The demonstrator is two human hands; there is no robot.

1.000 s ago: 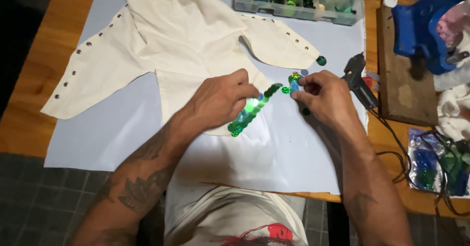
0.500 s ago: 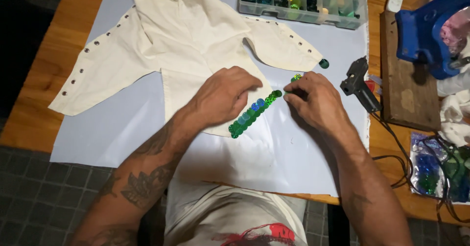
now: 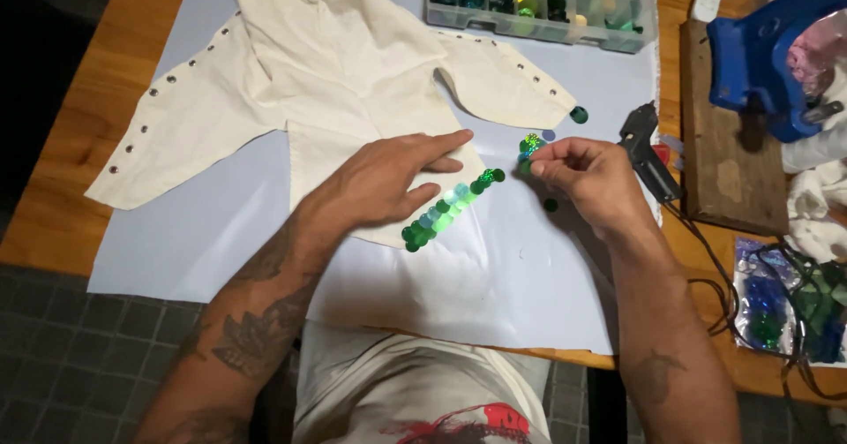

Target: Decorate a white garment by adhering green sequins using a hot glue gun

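Cream cloth fills the left of your view: the garment [image 3: 326, 64] with studs along its edges lies spread on a pale sheet [image 3: 203, 250] over the wooden table [image 3: 71, 144]. Your left hand [image 3: 388, 179] lies flat on the lower hem, fingers spread and extended, holding nothing, just pinning the fabric beside the row of green sequins [image 3: 450, 207]. That row runs diagonally along the hem edge, overlapping like scales, and it looks well begun; much of the hem and all the rest of the cloth remain bare, so I judge most of the work is left. Just past the row's upper end, your right hand [image 3: 587, 179] has its fingertips pressed together, pinching a few glittering sequins [image 3: 530, 146] close to the cloth. Loose sequins lie near it on the sheet. Further right a black glue gun [image 3: 646, 154] rests at the sheet's edge, untouched, with a compartment box [image 3: 538, 3] of sequins above and a blue tool [image 3: 759, 51] on a wooden block.
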